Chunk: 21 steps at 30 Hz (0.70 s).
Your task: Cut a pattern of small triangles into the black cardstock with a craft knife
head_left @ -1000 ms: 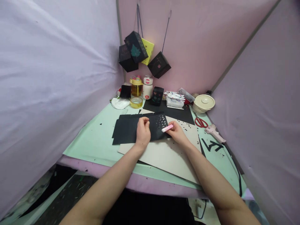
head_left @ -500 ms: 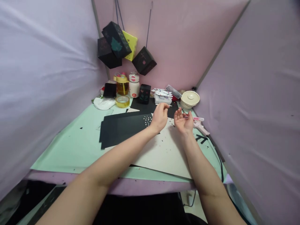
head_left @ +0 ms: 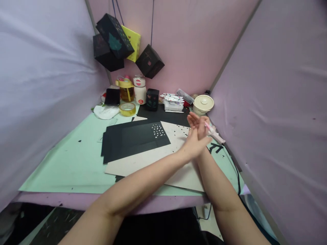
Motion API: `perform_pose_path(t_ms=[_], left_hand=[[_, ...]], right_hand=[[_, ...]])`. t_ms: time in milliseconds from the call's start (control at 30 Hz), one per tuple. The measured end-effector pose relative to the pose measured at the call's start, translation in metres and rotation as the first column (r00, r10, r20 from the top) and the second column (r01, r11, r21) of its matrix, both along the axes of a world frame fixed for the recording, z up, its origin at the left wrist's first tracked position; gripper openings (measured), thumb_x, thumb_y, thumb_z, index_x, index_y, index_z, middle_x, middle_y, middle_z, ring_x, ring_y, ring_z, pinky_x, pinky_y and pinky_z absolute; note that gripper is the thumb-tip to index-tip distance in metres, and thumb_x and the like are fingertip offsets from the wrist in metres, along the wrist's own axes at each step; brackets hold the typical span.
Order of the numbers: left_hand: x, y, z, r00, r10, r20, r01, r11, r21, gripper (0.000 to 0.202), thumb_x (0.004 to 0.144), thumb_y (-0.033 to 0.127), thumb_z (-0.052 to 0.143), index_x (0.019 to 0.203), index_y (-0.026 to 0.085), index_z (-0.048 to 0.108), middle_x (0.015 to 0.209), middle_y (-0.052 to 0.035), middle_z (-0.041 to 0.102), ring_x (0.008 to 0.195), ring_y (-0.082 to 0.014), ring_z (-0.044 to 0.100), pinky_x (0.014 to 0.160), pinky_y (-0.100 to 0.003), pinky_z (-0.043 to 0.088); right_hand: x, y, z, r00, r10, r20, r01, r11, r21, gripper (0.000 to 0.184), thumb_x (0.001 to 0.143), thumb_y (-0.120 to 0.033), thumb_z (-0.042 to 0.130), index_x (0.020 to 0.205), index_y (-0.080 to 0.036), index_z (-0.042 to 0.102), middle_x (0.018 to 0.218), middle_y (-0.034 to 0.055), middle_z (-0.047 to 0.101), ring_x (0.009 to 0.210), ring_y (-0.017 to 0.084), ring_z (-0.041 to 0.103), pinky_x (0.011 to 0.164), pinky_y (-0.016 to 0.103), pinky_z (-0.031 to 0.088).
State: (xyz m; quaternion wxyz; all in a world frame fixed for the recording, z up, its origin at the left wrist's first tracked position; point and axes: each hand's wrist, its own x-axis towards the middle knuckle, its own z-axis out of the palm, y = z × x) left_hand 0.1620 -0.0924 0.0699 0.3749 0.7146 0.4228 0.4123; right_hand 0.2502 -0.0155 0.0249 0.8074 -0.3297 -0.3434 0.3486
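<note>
My left hand (head_left: 194,145) reaches across to the right and lies against the palm and wrist of my right hand, its fingers and thumb apart. My right hand (head_left: 196,120) is turned palm up, with a slim pink pen-shaped tool (head_left: 207,126) held between thumb and fingers; most of the tool is hidden. To their left lie black card sheets (head_left: 133,139), with a patch of small triangular cut-outs (head_left: 158,130) near the right end. Under them is a pale board (head_left: 143,162) with tiny black scraps (head_left: 180,130) scattered on it.
A glue gun (head_left: 217,136) with a cable and black paper strips (head_left: 216,147) lie at the right. Along the back are a lidded bowl (head_left: 203,103), white pens (head_left: 173,98), a bottle (head_left: 139,92), a yellow-lidded jug (head_left: 127,90) and tape (head_left: 127,109). Black boxes (head_left: 150,62) hang above.
My left hand has moved right and down from above the black card onto my right hand. A white pen now shows before the pen holder. The view has shifted slightly right.
</note>
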Motion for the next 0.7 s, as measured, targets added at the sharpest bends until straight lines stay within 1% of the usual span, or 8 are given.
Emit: perform_pose_path(t_ms=[67, 100, 167, 233, 300, 333, 467, 700], left_hand=[[-0.018, -0.018, 0.006, 0.976, -0.200, -0.081, 0.207, 0.975, 0.084, 0.038, 0.094, 0.034, 0.062, 0.129, 0.022, 0.058, 0.134, -0.0102, 0.059, 0.114, -0.0225, 0.061, 0.097, -0.043, 0.053], [-0.031, -0.022, 0.006, 0.960, -0.249, -0.131, 0.263, 0.959, 0.102, 0.045, 0.092, 0.031, 0.063, 0.136, 0.025, 0.053, 0.138, -0.0091, 0.058, 0.120, -0.0211, 0.059, 0.101, -0.037, 0.051], [-0.058, -0.025, -0.003, 0.932, -0.260, -0.252, 0.295, 0.949, 0.112, 0.055, 0.090, 0.026, 0.060, 0.143, 0.023, 0.046, 0.143, -0.0097, 0.055, 0.129, -0.0224, 0.054, 0.109, -0.036, 0.045], [-0.084, -0.021, -0.020, 0.885, -0.225, -0.407, 0.286, 0.954, 0.095, 0.058, 0.086, 0.024, 0.063, 0.141, 0.019, 0.049, 0.149, -0.0127, 0.049, 0.140, -0.0293, 0.043, 0.117, -0.045, 0.034], [-0.104, -0.017, -0.040, 0.826, -0.151, -0.543, 0.225, 0.972, 0.071, 0.064, 0.081, 0.024, 0.069, 0.140, 0.011, 0.049, 0.155, -0.0209, 0.039, 0.147, -0.0393, 0.027, 0.121, -0.056, 0.020], [-0.111, -0.017, -0.049, 0.790, -0.133, -0.598, 0.207, 0.977, 0.056, 0.065, 0.081, 0.026, 0.070, 0.140, 0.008, 0.049, 0.156, -0.0233, 0.036, 0.148, -0.0407, 0.024, 0.120, -0.057, 0.019], [-0.127, -0.026, -0.070, 0.666, -0.124, -0.735, 0.205, 0.979, 0.020, 0.071, 0.087, 0.043, 0.065, 0.145, 0.008, 0.045, 0.158, -0.0242, 0.030, 0.149, -0.0389, 0.024, 0.119, -0.054, 0.024], [-0.129, -0.047, -0.067, 0.574, -0.153, -0.805, 0.278, 0.961, 0.016, 0.081, 0.087, 0.059, 0.061, 0.148, 0.009, 0.042, 0.158, -0.0241, 0.028, 0.149, -0.0380, 0.025, 0.119, -0.052, 0.025]], right_hand=[[0.002, 0.004, -0.003, 0.998, -0.067, -0.007, 0.067, 0.997, -0.041, 0.039, 0.078, -0.055, 0.063, 0.086, -0.028, 0.035, 0.090, -0.0014, 0.075, 0.079, 0.015, 0.073, 0.083, 0.035, 0.058], [0.004, 0.005, -0.005, 0.997, -0.077, -0.017, 0.076, 0.995, -0.061, 0.039, 0.078, -0.054, 0.063, 0.086, -0.028, 0.035, 0.087, -0.0027, 0.074, 0.074, 0.014, 0.072, 0.079, 0.032, 0.059], [0.006, 0.007, -0.008, 0.999, -0.053, -0.007, 0.052, 0.993, -0.110, 0.041, 0.077, -0.055, 0.066, 0.085, -0.027, 0.037, 0.079, -0.0028, 0.073, 0.064, 0.013, 0.068, 0.069, 0.030, 0.058], [0.004, 0.006, -0.009, 1.000, -0.003, 0.024, 0.006, 0.989, -0.145, 0.043, 0.076, -0.056, 0.070, 0.084, -0.027, 0.039, 0.070, -0.0040, 0.070, 0.055, 0.012, 0.063, 0.058, 0.026, 0.054], [-0.002, 0.002, -0.010, 0.994, 0.083, 0.069, -0.070, 0.982, -0.176, 0.044, 0.076, -0.059, 0.070, 0.082, -0.026, 0.043, 0.062, -0.0048, 0.066, 0.048, 0.011, 0.056, 0.050, 0.023, 0.047], [-0.006, 0.000, -0.011, 0.986, 0.137, 0.094, -0.117, 0.974, -0.193, 0.043, 0.077, -0.062, 0.068, 0.082, -0.026, 0.045, 0.059, -0.0050, 0.064, 0.045, 0.010, 0.053, 0.047, 0.022, 0.044], [-0.021, -0.006, -0.012, 0.919, 0.352, 0.180, -0.294, 0.912, -0.286, 0.041, 0.082, -0.066, 0.059, 0.093, -0.026, 0.060, 0.052, -0.0064, 0.054, 0.038, 0.009, 0.037, 0.041, 0.023, 0.032], [-0.037, -0.015, -0.019, 0.827, 0.494, 0.267, -0.367, 0.835, -0.410, 0.032, 0.075, -0.051, 0.073, 0.086, -0.021, 0.070, 0.055, -0.0055, 0.047, 0.046, 0.008, 0.035, 0.042, 0.023, 0.024]])
